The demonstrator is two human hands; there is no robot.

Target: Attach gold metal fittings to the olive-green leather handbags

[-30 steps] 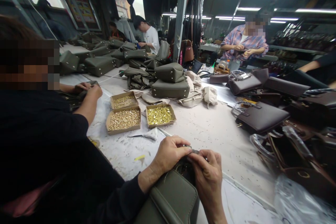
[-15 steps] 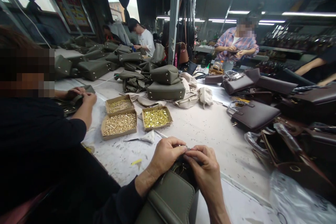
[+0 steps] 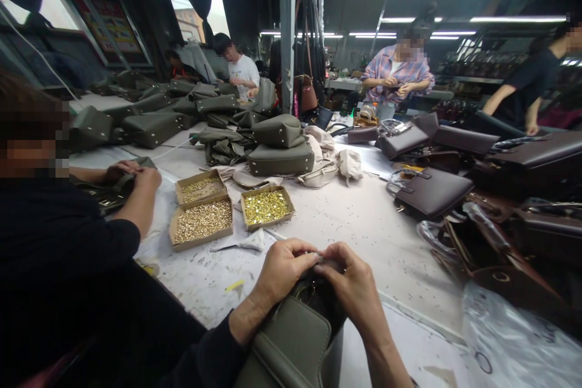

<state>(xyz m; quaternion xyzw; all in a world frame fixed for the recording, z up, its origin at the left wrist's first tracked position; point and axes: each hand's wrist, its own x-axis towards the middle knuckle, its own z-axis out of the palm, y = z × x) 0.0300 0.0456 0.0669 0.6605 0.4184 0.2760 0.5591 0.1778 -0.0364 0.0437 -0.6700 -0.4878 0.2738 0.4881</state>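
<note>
An olive-green handbag (image 3: pixel 291 339) lies in front of me at the lower middle, its flap side towards me. My left hand (image 3: pixel 286 267) is closed on the far edge of this handbag, thumb and forefinger pinched. Right beside it, my right hand (image 3: pixel 348 276) pinches the same edge, and the fingertips of both hands nearly meet. Any small piece between the fingertips is too hidden to name. Beyond my hands, three cardboard trays hold small gold metal parts: one tray (image 3: pixel 245 222) is nearest, another (image 3: pixel 173 242) to its left, and a third (image 3: pixel 224 187) behind.
A pointed tool with a white-wrapped handle (image 3: pixel 254 241) lies near the trays. Green handbags (image 3: pixel 282 159) are piled further back, dark brown handbags (image 3: pixel 434 191) at the right. Clear plastic wrap (image 3: pixel 513 333) lies lower right. A co-worker's hands (image 3: pixel 136 173) handle a green bag at the left.
The whole view has shifted a little, so the scene sits further left. My right fingers have changed their pinch slightly at the bag's edge. At the far right another person has come into view.
</note>
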